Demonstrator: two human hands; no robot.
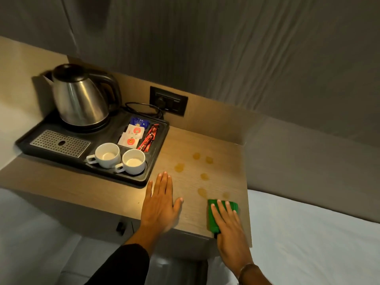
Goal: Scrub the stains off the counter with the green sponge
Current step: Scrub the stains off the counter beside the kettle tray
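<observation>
A green sponge (212, 219) lies on the wooden counter (115, 192) near its front right corner. My right hand (229, 225) rests flat on top of the sponge, fingers spread forward over it. Several yellowish-brown stains (179, 167) dot the counter just beyond the sponge, the nearest (202, 192) a short way ahead of my fingertips. My left hand (160, 202) lies palm-down and flat on the bare counter to the left of the stains, holding nothing.
A black tray (102, 138) fills the counter's left part, with a steel kettle (79, 97), two white cups (121, 158) and sachets (133, 133). A socket with a plugged cord (168, 100) sits on the back panel. White bedding (308, 233) borders the right edge.
</observation>
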